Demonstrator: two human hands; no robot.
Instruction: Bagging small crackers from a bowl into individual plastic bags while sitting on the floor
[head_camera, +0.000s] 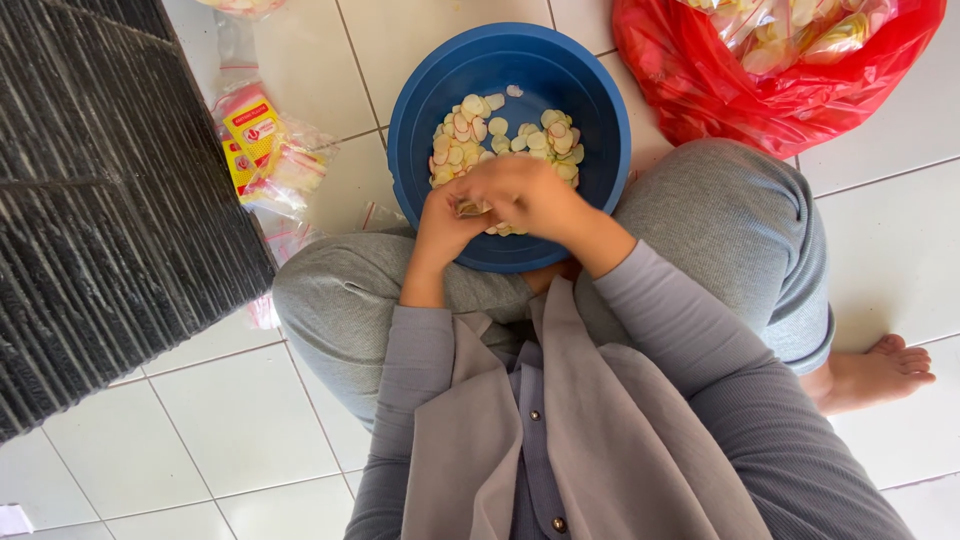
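Both hands meet over the near rim of the blue basin (420, 110), which holds pale round crackers (505, 135). The left hand (447, 222) and right hand (528, 192) are closed around a small item, perhaps a clear packet. Filling is best done low over the basin, so spilled crackers are caught.

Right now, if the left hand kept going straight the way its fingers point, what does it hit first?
The left hand points up-right at the right hand, which it already seems to touch around a small item. Beyond lie the pale chips in the blue basin; depth unclear.
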